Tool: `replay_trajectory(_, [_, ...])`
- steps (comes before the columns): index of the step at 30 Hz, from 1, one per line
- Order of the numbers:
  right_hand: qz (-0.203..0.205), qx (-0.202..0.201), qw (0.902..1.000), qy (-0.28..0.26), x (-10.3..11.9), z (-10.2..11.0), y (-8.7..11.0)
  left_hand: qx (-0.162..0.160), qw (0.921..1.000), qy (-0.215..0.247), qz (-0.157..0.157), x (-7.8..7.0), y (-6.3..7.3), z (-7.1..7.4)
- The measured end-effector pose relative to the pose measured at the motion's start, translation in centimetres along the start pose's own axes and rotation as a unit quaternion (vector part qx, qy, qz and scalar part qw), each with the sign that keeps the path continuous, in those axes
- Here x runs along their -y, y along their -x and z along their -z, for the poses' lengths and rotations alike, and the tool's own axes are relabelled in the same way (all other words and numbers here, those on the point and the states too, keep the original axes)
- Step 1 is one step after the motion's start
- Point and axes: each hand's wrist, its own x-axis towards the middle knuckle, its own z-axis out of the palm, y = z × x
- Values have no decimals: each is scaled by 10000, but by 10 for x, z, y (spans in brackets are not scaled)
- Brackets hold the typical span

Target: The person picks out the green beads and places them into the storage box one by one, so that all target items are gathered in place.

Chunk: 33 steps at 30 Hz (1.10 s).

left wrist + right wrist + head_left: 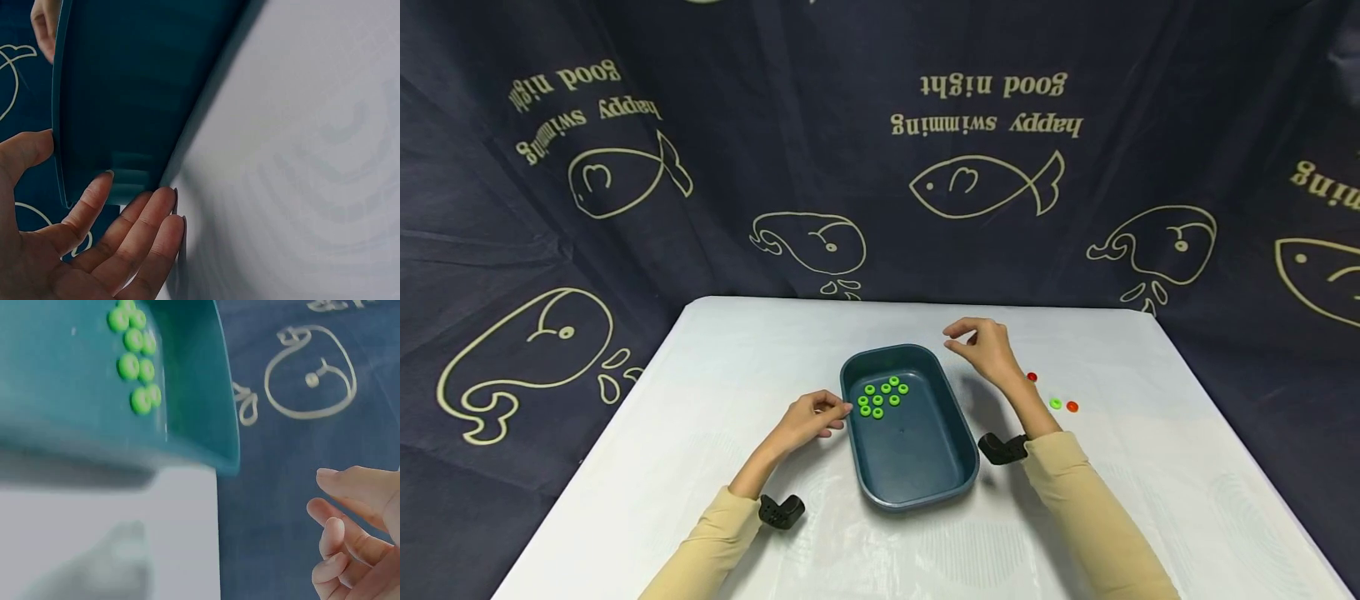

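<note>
A dark teal plastic tray (917,454) stands on the table with several small green rings (877,400) grouped in its left half. My left hand (812,419) is at the tray's left side. In the left wrist view its thumb tip meets the rim, while the other fingers (84,206) lie loosely extended by the outer wall. Beyond the tray's far right corner, my right hand (987,346) hovers with nothing in it. The right wrist view shows a gap between its thumb (353,484) and index finger, with the other fingers bent.
Right of the tray, near my right forearm, lie a red piece (1032,377), a green ring (1056,403) and an orange-red piece (1072,407). The white-covered table (760,342) ends at a dark patterned curtain (880,167). Each wrist carries a black camera (1002,450).
</note>
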Motion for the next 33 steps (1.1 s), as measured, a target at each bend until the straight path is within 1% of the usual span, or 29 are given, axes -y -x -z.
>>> replay_trajectory(2, [-22, -95, 9999, 103, -8, 8, 4, 5, 10000, -3, 6, 0, 0, 0])
replay_trajectory(7, [-184, -159, 9992, 320, -28, 24, 17, 40, 10000, -19, -12, 0, -1, 0])
replay_trajectory(15, [-611, -119, 9970, 452, -57, 36, 40, -17, 10000, 26, 86, 0, -1, 0])
replay_trajectory(21, [-900, -165, 9933, 708, -84, 46, 57, -29, 9999, 42, 125, 2, -2, 0])
replay_trajectory(26, [-1263, -43, 9884, 844, -103, 54, 71, -39, 9999, 52, 137, 3, -3, 0])
replay_trajectory(30, [-1536, 86, 9833, 973, -116, 58, 82, -22, 10000, 23, 68, 3, -3, 0])
replay_trajectory(33, [-1597, 162, 9802, 1155, -123, 59, 89, -18, 10000, 0, 75, 3, -3, 0])
